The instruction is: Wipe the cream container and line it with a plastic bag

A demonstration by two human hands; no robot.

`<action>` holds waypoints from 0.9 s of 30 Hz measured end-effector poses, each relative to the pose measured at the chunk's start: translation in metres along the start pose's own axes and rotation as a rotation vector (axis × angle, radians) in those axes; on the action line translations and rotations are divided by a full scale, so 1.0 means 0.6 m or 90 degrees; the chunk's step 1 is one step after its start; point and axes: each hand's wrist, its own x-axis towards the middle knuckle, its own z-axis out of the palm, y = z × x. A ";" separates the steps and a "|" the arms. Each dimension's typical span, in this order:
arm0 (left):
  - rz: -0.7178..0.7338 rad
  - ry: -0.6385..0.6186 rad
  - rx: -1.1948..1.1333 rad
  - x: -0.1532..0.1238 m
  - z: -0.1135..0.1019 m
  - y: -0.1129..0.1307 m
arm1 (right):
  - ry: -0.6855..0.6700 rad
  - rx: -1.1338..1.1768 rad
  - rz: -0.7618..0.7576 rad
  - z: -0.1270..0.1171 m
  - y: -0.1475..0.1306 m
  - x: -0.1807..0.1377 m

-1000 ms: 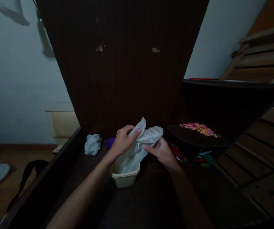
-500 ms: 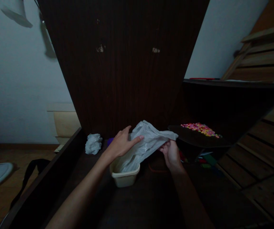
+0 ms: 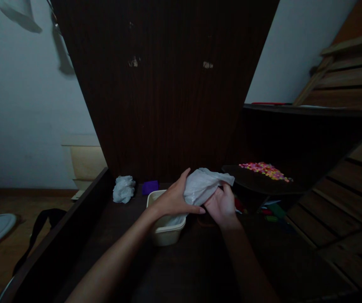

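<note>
Both my hands hold a white plastic bag [image 3: 203,185] above the right side of a small cream tub [image 3: 162,229] on a dark table [image 3: 183,269]. My left hand [image 3: 176,198] wraps around the bag's left side, thumb up and fingers closed under it. My right hand [image 3: 221,204] grips the bag's right end, its fingers curled. The lower end of the bag hangs into the tub.
A crumpled white bag [image 3: 123,189] and a purple block [image 3: 149,187] lie at the back left of the table. A dark tray [image 3: 256,179] with several coloured beads [image 3: 264,169] sits to the right. A dark wooden panel [image 3: 168,84] stands behind.
My left hand slid right along the bag and closed round it next to my right hand. The bag has been pulled most of the way out of the tub and bunched together.
</note>
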 end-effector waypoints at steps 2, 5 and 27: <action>0.049 0.044 -0.025 0.007 0.008 -0.006 | -0.026 0.011 -0.015 0.008 -0.004 -0.004; 0.070 0.109 -0.097 0.016 0.006 -0.019 | -0.046 0.027 -0.030 0.003 -0.007 -0.006; -0.307 0.186 0.168 -0.015 -0.056 -0.016 | -0.081 -0.112 0.153 0.006 0.074 0.010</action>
